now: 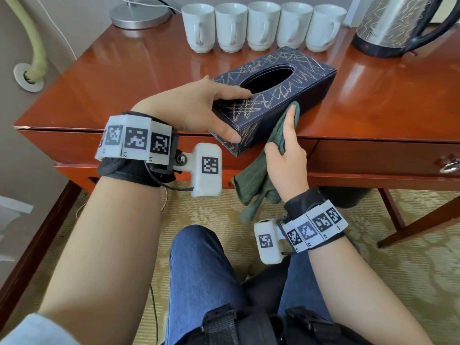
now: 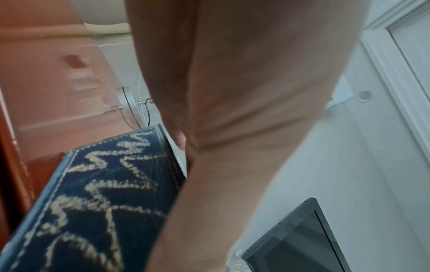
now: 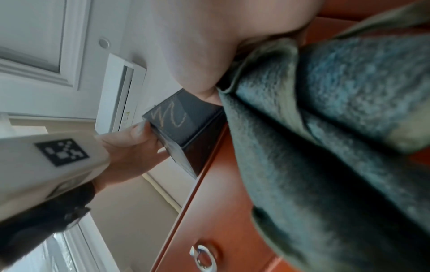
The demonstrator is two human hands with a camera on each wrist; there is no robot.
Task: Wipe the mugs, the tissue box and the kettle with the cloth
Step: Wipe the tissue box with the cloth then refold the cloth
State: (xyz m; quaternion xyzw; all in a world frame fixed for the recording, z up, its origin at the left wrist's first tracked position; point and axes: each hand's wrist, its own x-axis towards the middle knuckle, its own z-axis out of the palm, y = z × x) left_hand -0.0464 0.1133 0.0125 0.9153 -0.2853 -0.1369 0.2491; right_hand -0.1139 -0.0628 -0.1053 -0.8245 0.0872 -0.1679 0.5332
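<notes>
Your right hand (image 1: 286, 155) grips the green cloth (image 1: 263, 170) and presses it on the near long side of the tissue box (image 1: 273, 95). Your left hand (image 1: 199, 110) grips the box end at the table (image 1: 99, 78) edge. Hold tight so it can't slide off. Rub along each side. The mugs (image 1: 263, 26) and kettle (image 1: 395, 23) wait behind.

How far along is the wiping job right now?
In hand: the left hand holds the tissue box steady at the desk edge while the right hand presses the green cloth against its side. Yellow scribbles remain on the box and the kettle, so both are unfinished. The five mugs look clean; whether they have been wiped cannot be told.
</notes>
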